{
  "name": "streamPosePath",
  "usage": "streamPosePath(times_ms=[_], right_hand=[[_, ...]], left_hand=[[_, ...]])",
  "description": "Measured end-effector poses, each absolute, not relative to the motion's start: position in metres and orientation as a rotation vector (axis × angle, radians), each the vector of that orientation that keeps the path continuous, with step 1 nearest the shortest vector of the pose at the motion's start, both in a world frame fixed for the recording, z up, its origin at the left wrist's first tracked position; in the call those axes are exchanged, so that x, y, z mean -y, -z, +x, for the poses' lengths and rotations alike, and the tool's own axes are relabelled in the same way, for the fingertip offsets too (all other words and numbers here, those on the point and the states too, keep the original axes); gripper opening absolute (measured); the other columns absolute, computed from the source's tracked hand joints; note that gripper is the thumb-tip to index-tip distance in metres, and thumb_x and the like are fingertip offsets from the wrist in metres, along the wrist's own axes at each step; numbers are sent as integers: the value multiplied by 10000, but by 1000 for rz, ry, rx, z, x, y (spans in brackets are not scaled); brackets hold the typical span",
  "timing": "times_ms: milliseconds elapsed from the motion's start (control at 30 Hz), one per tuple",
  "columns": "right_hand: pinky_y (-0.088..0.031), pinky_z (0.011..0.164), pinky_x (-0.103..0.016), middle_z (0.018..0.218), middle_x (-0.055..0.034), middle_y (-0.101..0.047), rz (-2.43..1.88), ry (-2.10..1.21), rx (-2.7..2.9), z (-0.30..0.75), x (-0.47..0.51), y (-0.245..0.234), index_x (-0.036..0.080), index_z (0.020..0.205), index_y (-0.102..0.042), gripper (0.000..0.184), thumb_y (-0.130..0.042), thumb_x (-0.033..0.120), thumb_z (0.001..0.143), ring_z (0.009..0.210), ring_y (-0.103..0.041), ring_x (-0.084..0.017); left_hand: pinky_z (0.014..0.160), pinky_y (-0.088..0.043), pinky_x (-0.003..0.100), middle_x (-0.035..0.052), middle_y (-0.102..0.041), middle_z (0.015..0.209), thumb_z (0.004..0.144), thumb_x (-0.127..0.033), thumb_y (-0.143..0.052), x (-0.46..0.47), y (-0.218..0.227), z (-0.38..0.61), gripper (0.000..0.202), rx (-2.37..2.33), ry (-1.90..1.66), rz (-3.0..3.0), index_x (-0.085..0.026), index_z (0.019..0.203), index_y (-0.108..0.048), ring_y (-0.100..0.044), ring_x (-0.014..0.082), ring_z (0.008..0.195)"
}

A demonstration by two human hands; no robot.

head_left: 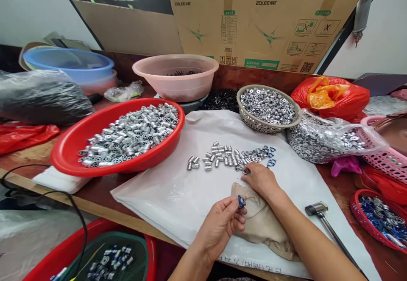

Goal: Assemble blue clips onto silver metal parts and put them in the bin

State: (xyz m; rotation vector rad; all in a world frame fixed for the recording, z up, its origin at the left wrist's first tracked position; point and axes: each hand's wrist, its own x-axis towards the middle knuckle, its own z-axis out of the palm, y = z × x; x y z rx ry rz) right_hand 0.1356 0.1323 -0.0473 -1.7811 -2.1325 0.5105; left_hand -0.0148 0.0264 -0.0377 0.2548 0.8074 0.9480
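My left hand (pixel 222 223) is closed in a pinch on a small blue ring part (pixel 241 201), held just above a beige cloth (pixel 263 226). My right hand (pixel 260 180) reaches forward, its fingertips closed on a small silver metal part (pixel 245 171) at the near edge of a loose row of silver cylindrical parts (pixel 229 155) lying on a white plastic sheet (pixel 168 192). A few blue rings (pixel 271 157) lie at the right end of that row.
A red basin (pixel 66 153) of silver parts stands at left, a woven basket (pixel 251 119) of parts and a clear bag of parts (pixel 321 139) at the back right. A pink basin (pixel 178 85), blue basin (pixel 70 62), hammer (pixel 318 209), red tray of blue parts (pixel 356 213) and cardboard (pixel 267 26) surround them.
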Motion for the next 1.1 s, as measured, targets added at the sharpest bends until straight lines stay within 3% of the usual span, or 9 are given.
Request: streamPosePath(times_ms=[100,200,367,467,600,833,1100], right_hand=[[-456,682,-316,781,-47,-667,-1765,-506,2132,134,-126,49,194,752,-623,81,-564,139,741,755,-625,-199],[-480,698,-289,830,-29,-665,-1670,-537,2127,144,-101,41,199,846,-609,104,-529,158,793,717,-627,-154],[-527,723,-276,915,-50,-661,-1287,-608,1994,154,-48,25,220,1021,-611,203,-488,184,863,839,-634,-160],[-549,728,-291,954,-70,-665,-1267,-560,1895,152,-30,22,220,1118,-598,285,-509,161,854,879,-640,-172],[-516,892,-381,1106,-91,-658,-1194,-552,1934,151,-24,24,227,1174,-595,347,-476,120,865,1054,-607,-203],[-543,843,-353,983,-57,-705,-1185,-617,1848,150,-26,23,230,1052,-635,237,-552,155,843,952,-656,-193],[-547,822,-323,949,-37,-710,-1123,-573,1906,150,-26,14,239,1040,-640,249,-568,122,832,925,-656,-170]], left_hand=[[472,-451,151,36,-640,677,583,-290,-821,-28,38,-19,383,-810,-996,211,-84,877,-688,-548,63,524],[512,-470,157,37,-650,703,584,-251,-823,-31,38,-20,352,-765,-1015,175,-104,874,-688,-571,74,559],[531,-479,153,39,-657,738,600,-218,-814,-35,37,-9,321,-686,-958,179,-97,871,-694,-580,72,583],[548,-488,154,38,-660,742,602,-200,-812,-34,37,-3,330,-665,-925,192,-95,893,-696,-586,73,599],[555,-495,157,30,-662,754,599,-195,-813,-31,38,-2,317,-653,-932,212,-100,880,-701,-590,72,601],[562,-493,171,23,-664,746,621,-207,-800,-25,39,-9,288,-647,-972,272,-121,877,-700,-595,76,592],[574,-477,178,23,-660,703,618,-235,-802,-25,37,-9,294,-677,-955,331,-127,874,-705,-579,76,593]])
